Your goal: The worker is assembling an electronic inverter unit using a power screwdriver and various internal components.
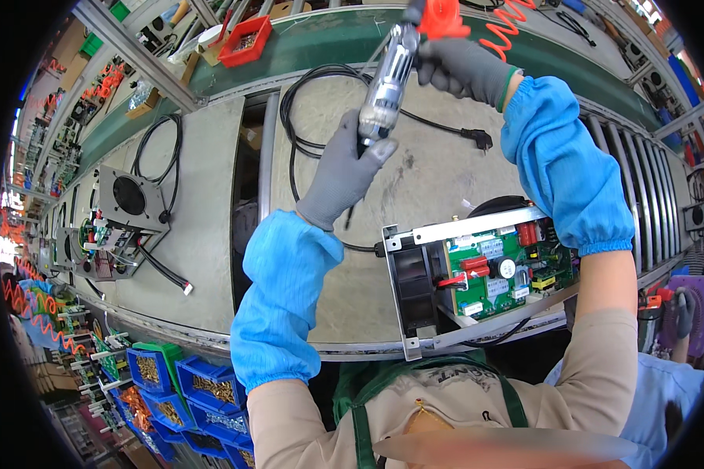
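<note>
A silver air screwdriver is held up at a slant over the far part of the work surface. My left hand, in a grey glove, is closed around its lower end, thumb in front. At its upper part my right hand, also gloved, has curled fingers against the body; the fingertips are partly hidden. Close to me lies an open metal chassis with a green circuit board inside and a black fan at its left end. A black power cord with a plug loops behind it.
A coiled red air hose hangs at the top. Left stands another unit with a fan. Blue bins of screws sit lower left, and a red tray lies far left. Metal rollers run along the right. Another person's sleeve shows lower right.
</note>
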### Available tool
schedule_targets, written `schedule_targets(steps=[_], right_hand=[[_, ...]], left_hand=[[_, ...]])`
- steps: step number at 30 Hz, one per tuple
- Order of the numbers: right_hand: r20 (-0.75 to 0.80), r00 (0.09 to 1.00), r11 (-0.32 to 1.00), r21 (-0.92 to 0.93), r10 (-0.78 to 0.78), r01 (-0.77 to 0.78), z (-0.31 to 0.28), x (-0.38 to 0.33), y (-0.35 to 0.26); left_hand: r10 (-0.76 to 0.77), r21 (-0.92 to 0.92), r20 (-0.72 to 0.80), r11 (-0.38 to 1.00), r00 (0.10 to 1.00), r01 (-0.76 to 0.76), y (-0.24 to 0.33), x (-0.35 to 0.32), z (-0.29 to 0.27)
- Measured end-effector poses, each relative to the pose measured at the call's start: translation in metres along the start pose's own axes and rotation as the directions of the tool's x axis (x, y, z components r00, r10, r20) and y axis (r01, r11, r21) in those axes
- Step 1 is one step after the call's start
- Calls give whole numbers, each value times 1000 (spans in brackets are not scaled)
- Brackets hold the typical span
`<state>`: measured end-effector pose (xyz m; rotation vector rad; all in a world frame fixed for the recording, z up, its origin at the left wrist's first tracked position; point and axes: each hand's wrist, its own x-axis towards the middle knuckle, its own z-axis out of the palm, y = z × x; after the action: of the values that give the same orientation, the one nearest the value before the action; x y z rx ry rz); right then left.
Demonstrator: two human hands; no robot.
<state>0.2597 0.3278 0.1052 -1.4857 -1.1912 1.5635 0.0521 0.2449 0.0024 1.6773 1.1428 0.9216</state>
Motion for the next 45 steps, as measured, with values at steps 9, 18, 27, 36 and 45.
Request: schedule_targets(steps=[9,18,27,36,45], right_hand=[[725,689,427,-628,16,650,27,-112,6],[613,652,-153,-770,-447,619,38,-165,79],[657,569,-275,-739,-494,615,32,-160,90],[691,528,-326,-710,-495,624,29,-162,90],[680,561,-285,-720,-471,633,21,-164,91]], left_hand=[[-66,182,110,982,992,45,-91,-43,37],[247,-528,387,849,888,-7,3,-85,7],[229,-473,453,881,862,15,13,-75,14],[88,-370,572,915,815,160,17,-66,15],[300,-439,667,898,683,34,4,-43,30]])
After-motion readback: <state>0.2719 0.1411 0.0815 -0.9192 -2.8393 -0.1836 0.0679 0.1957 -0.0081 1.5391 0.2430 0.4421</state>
